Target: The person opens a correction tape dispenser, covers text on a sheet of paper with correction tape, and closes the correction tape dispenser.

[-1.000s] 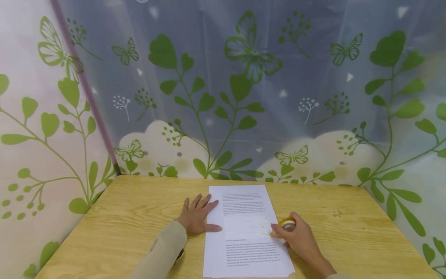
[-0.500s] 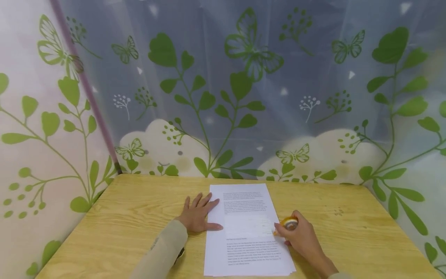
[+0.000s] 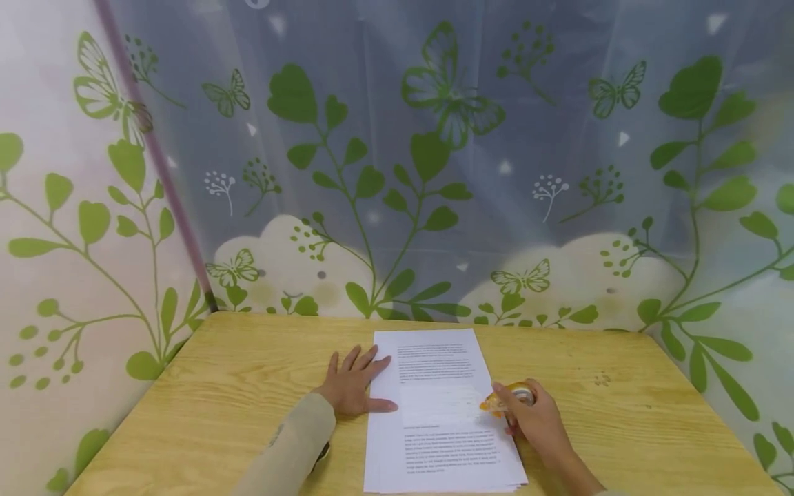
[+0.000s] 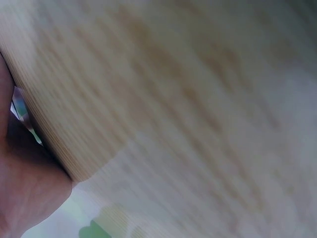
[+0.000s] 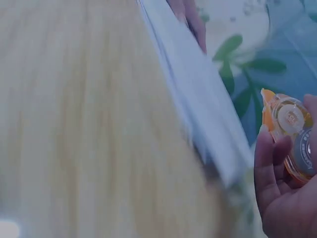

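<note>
A stack of printed paper sheets point(image 3: 442, 448) lies on the wooden table, text above and below a pale band across its middle. My left hand point(image 3: 353, 382) rests with fingers spread, its fingertips and thumb on the left edge of the top sheet. In my right hand point(image 3: 541, 417) I hold an orange correction tape dispenser point(image 3: 496, 401) over the sheet's right edge, its tip pointing left at the pale band. The right wrist view shows the dispenser point(image 5: 290, 119) with its clear case and round spools between thumb and fingers. Only part of the left hand point(image 4: 29, 193) shows in the left wrist view.
The wooden table point(image 3: 248, 372) extends to both sides of the paper. Behind it hangs a curtain point(image 3: 378, 186) with green leaves and butterflies. A purplish pole point(image 3: 164, 179) stands at the back left corner.
The dispenser has turned in my right hand, so its tip shows more and points left over the paper. Faint lines in the pale band look fewer than before. My left hand stays put.
</note>
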{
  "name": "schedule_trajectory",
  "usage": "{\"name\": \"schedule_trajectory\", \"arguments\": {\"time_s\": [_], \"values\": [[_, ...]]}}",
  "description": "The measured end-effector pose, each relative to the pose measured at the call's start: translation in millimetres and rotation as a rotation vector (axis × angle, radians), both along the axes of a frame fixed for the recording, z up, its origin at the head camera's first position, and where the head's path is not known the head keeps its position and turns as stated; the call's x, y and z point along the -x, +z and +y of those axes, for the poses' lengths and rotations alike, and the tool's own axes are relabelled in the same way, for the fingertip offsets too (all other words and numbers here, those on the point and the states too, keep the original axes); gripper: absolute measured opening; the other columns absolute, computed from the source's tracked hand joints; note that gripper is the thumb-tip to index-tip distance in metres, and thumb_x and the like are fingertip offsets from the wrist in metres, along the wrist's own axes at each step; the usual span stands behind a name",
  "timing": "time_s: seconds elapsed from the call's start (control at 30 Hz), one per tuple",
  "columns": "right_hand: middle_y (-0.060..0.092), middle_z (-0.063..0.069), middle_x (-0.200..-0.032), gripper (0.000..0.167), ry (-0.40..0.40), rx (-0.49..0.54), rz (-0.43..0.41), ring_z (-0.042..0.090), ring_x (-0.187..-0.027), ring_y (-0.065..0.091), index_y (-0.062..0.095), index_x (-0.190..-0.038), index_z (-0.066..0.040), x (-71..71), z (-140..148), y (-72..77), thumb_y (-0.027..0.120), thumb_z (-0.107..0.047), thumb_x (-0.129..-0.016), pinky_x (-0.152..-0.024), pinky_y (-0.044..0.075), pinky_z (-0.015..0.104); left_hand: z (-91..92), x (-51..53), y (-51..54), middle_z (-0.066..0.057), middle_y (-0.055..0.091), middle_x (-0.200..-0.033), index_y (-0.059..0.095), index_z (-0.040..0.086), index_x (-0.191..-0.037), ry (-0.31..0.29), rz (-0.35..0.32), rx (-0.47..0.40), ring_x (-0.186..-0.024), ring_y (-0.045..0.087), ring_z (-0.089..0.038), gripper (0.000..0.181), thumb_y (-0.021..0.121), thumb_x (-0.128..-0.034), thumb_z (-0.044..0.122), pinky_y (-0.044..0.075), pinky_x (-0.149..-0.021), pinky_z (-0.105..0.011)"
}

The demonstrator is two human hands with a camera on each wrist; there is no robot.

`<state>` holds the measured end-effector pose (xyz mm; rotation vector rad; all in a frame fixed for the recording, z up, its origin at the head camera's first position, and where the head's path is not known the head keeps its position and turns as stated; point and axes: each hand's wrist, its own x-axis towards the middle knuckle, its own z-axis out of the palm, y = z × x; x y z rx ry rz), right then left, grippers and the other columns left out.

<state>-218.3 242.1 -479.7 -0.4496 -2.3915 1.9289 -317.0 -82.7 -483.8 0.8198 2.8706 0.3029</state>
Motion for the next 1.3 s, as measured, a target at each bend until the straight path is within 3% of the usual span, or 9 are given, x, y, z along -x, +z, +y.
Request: {"name": "schedule_trajectory", "arguments": {"time_s": [0.17,0.27,0.4,0.87,1.03,1.3], "values": [[0.065,0.010,-0.066,0.049,0.126,0.008,0.055,0.022,-0.054,0.063,0.054,-0.099,-0.004,-0.2,-46.9,7.8,0.077,-0.042,-0.078,-0.053,0.055,0.034,-0.1,2.3,-4.0,-0.004,0.015,-0.158,0.029,0.028,-0.151,0.007,0.005,0.006,-0.143,0.008,-0.036,0.094,0.049,-0.0753,0.081,0.003,-0.107,-0.064],[0.066,0.008,-0.067,0.046,0.244,-0.051,0.095,0.020,-0.055,0.064,0.053,-0.094,-0.004,-0.6,-71.9,6.6,0.077,-0.041,-0.079,-0.052,0.054,0.031,1.1,2.1,-4.4,-0.004,0.015,-0.159,0.029,0.028,-0.151,0.002,0.003,0.002,-0.143,0.009,-0.036,0.093,0.049,-0.0760,0.080,0.003,-0.107,-0.064],[0.065,0.003,-0.066,0.047,0.318,-0.112,0.138,0.016,-0.052,0.061,0.049,-0.090,-0.005,1.3,-93.0,1.3,0.076,-0.043,-0.080,-0.050,0.052,0.028,3.4,0.8,-2.1,-0.006,0.017,-0.158,0.030,0.027,-0.151,-0.011,0.009,-0.011,-0.142,0.010,-0.037,0.092,0.051,-0.0770,0.078,0.005,-0.106,-0.065],[0.065,0.001,-0.068,0.051,0.312,-0.152,0.143,0.015,-0.054,0.061,0.047,-0.091,-0.005,8.0,-104.9,-10.6,0.075,-0.046,-0.079,-0.051,0.053,0.028,3.3,0.6,1.6,-0.007,0.019,-0.157,0.031,0.026,-0.150,-0.014,0.014,-0.016,-0.142,0.011,-0.038,0.092,0.053,-0.0769,0.077,0.005,-0.105,-0.066],[0.064,0.001,-0.067,0.050,0.317,-0.161,0.148,0.015,-0.054,0.060,0.046,-0.090,-0.005,6.3,-109.2,-9.0,0.075,-0.044,-0.080,-0.051,0.052,0.028,1.9,1.7,-1.6,-0.006,0.017,-0.158,0.030,0.027,-0.151,-0.006,0.012,-0.005,-0.142,0.010,-0.037,0.093,0.051,-0.0760,0.079,0.005,-0.106,-0.066],[0.061,0.000,-0.066,0.046,0.318,-0.261,0.159,0.013,-0.048,0.057,0.046,-0.089,-0.006,6.0,-113.0,-5.1,0.075,-0.041,-0.082,-0.047,0.050,0.026,-0.5,6.6,-12.9,-0.004,0.016,-0.158,0.029,0.029,-0.151,0.006,0.029,-0.005,-0.143,0.008,-0.035,0.096,0.048,-0.0732,0.083,0.003,-0.106,-0.065]]}}
